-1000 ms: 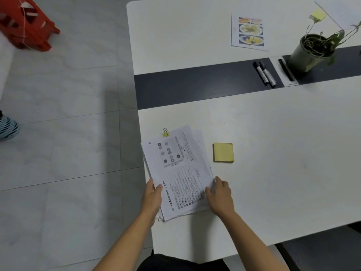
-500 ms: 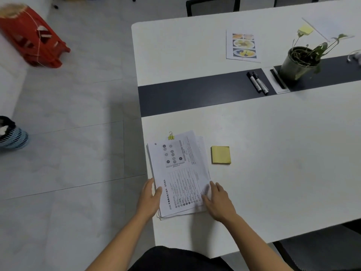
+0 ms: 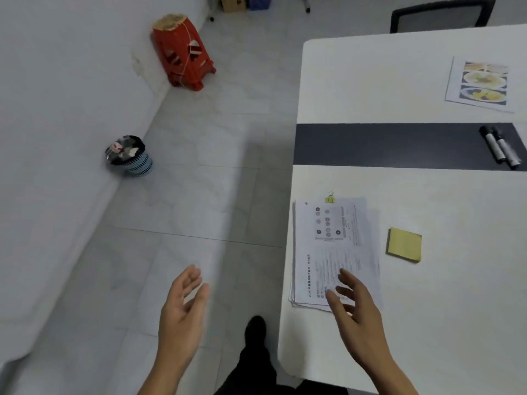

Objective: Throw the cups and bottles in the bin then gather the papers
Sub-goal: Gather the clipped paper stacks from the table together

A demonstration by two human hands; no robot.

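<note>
A stack of printed papers (image 3: 333,246) with a yellow binder clip (image 3: 330,198) at its top lies at the near left corner of the white table (image 3: 442,295). My right hand (image 3: 355,305) hovers over the stack's near end, fingers spread and holding nothing. My left hand (image 3: 182,306) is off the table, over the floor, fingers relaxed and empty. A small blue bin (image 3: 129,156) filled with rubbish stands on the floor by the wall at the left. Another printed sheet with food pictures (image 3: 480,84) lies on the far side of the table.
A yellow sticky-note pad (image 3: 404,244) lies right of the stack. Two markers (image 3: 503,146) rest on the table's dark centre strip. A red plastic stool (image 3: 181,52) stands by the wall, a black chair (image 3: 442,14) beyond the table. My dark shoe (image 3: 255,327) is near the table edge.
Both hands have let go of the paper stack and lifted away; the left hand moved off the table to the left. The view swung left, showing the bin and wall.
</note>
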